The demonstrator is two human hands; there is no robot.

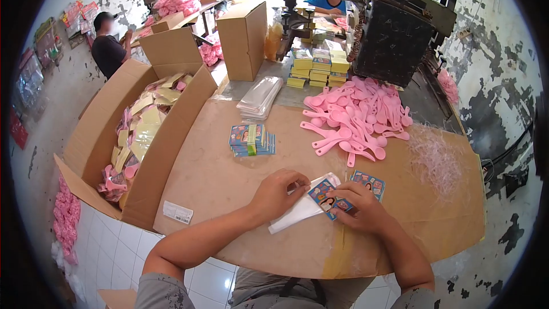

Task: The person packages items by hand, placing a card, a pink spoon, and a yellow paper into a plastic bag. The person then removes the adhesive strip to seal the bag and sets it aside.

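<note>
My left hand (277, 193) is closed, its fingertips pinching the upper end of a clear plastic bag (296, 215) on the cardboard-covered table. Against the bag's end, my right hand (360, 209) grips a blue printed card (322, 191) tilted over the plastic; its fingers cover part of the card. More of these blue cards (374, 183) lie just beyond the right hand, partly hidden by it. A banded stack of blue cards (251, 139) sits farther forward on the left. Past the hands spreads a large heap of pink plastic spoons (357, 115).
A long open carton (150, 151) with packed pink items stands left. Clear bags (260, 98) are stacked ahead, near yellow-edged card bundles (319, 68) and a black machine (394, 40). Tangled clear strips (437, 160) lie right. Several people work in the background.
</note>
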